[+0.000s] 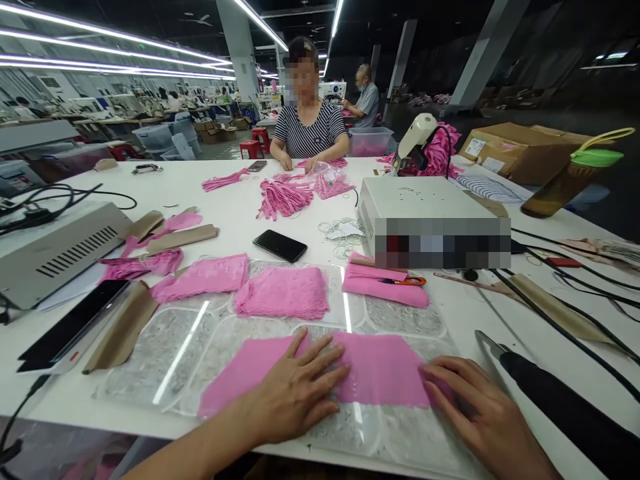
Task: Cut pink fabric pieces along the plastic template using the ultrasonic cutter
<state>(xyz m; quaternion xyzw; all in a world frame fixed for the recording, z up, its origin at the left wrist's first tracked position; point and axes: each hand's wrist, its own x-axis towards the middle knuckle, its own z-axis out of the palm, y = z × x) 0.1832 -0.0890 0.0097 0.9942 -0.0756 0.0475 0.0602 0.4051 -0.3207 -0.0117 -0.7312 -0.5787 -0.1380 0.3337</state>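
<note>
A flat pink fabric piece lies on a clear plastic mat in front of me. My left hand rests flat near its middle, fingers spread. At its right edge, my right hand pinches the fabric between thumb and fingers. The cloth stretches out to the left beneath my left hand, which hides part of it. Just beyond lie a stack of pink fabric pieces and another pink piece. Orange-handled scissors rest on a folded pink bundle.
A black-handled tool with a metal tip lies close to my right hand, with cables behind it. Grey boxes stand right and left. A phone lies mid-table. Across the table, a co-worker handles pink strips. A bottle stands far right.
</note>
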